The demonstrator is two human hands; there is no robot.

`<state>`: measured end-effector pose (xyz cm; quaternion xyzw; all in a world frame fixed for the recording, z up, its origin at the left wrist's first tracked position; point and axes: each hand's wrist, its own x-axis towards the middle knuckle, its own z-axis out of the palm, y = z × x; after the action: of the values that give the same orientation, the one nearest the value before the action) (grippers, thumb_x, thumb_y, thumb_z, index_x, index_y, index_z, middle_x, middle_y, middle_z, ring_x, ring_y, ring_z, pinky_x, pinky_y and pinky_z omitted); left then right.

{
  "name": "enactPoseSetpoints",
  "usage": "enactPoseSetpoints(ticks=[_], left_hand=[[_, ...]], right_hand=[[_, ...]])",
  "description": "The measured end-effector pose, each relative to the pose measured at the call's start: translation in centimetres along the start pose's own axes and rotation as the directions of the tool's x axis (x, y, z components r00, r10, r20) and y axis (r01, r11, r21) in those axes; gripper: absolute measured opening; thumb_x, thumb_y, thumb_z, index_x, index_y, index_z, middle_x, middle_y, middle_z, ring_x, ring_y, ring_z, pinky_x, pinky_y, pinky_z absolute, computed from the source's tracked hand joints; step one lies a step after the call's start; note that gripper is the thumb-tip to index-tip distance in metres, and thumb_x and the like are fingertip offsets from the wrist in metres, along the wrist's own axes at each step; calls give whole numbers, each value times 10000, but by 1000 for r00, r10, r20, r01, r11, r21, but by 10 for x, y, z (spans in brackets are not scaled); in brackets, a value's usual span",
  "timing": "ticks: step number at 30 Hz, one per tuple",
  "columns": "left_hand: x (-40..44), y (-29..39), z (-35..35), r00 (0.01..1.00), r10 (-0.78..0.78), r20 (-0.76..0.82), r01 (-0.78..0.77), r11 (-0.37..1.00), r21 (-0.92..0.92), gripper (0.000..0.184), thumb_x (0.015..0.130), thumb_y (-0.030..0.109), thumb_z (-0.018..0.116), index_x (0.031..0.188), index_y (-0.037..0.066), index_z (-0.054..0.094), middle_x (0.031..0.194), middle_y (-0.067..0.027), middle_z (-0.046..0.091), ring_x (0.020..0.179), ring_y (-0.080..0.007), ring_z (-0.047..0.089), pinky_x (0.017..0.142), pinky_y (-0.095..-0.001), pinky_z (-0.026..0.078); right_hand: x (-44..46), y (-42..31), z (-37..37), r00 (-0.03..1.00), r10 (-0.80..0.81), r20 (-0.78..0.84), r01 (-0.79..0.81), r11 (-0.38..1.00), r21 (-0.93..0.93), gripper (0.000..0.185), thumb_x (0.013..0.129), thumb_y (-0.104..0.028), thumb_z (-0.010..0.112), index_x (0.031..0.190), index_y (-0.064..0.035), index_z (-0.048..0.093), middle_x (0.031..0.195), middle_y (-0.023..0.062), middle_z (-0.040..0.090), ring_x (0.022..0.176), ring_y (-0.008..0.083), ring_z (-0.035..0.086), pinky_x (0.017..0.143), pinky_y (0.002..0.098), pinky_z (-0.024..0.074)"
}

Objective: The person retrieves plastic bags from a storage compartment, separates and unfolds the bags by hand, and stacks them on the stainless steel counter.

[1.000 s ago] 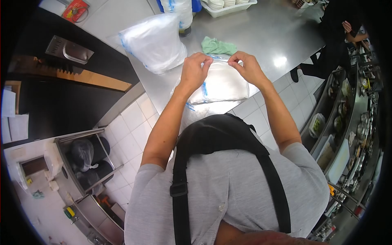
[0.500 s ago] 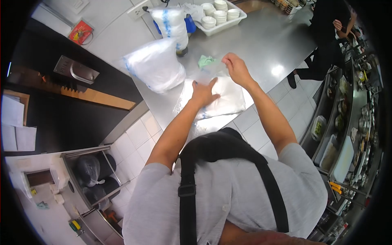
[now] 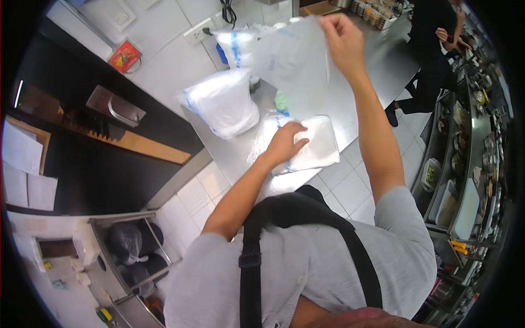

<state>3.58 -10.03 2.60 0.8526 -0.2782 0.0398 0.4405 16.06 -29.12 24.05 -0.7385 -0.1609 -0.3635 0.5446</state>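
Observation:
High over the steel table, my right hand point(image 3: 344, 41) is closed in a pinch on the top corner of a clear plastic bag point(image 3: 298, 60). The bag hangs spread out and see-through. My left hand point(image 3: 288, 143) lies with fingers apart on a flat white plastic-wrapped pack point(image 3: 317, 147) at the table's near edge. To its left leans a plump white plastic pack point(image 3: 221, 104) with blue print. Another such pack point(image 3: 235, 48) stands behind, partly covered by the bag. A crumpled green cloth point(image 3: 281, 101) shows just beyond my left hand.
The steel table point(image 3: 350, 109) runs toward the back right, where a basket point(image 3: 374, 13) of small containers sits. A person in dark clothes point(image 3: 429, 54) stands at the right beside counters of food containers. On the left is a dark door with a metal handle point(image 3: 117, 106).
My right hand has risen, drawing the clear bag up and open to view. My left hand stays on the pack, slightly shifted. The whole view has moved a little.

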Motion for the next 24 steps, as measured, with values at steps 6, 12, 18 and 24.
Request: enactPoseSetpoints(ticks=[6,12,18,24], left_hand=[[-34,156,-155,637,234,-735,-273,960,70,247,799,117,837,968,-25,726,968,-152,714,1029,-308,668,915,-430,522],[-15,110,-193,794,301,-528,-308,948,77,218,828,133,830,958,-9,728,981,-136,726,940,-265,676,884,-370,504],[-47,113,-223,948,-146,-284,42,939,-341,209,891,154,795,1016,-4,739,959,-68,743,836,-140,650,767,-298,514],[-29,128,-218,884,-14,-468,-135,949,-284,225,913,127,768,1105,11,749,895,-17,725,764,-87,604,707,-255,501]], right_hand=[[-55,-82,17,878,153,453,-205,976,68,223,951,-192,752,830,-14,694,735,-58,619,698,32,495,617,223,410],[-83,-136,21,688,166,707,-320,943,89,166,879,-64,800,967,6,679,897,-18,657,814,49,563,734,222,469],[-77,-121,16,611,172,773,-432,890,143,217,834,-17,823,993,23,682,986,14,647,913,85,584,817,247,474],[-65,-83,30,617,-58,785,-334,884,328,154,903,-4,748,1054,26,736,971,34,673,840,82,589,730,235,475]])
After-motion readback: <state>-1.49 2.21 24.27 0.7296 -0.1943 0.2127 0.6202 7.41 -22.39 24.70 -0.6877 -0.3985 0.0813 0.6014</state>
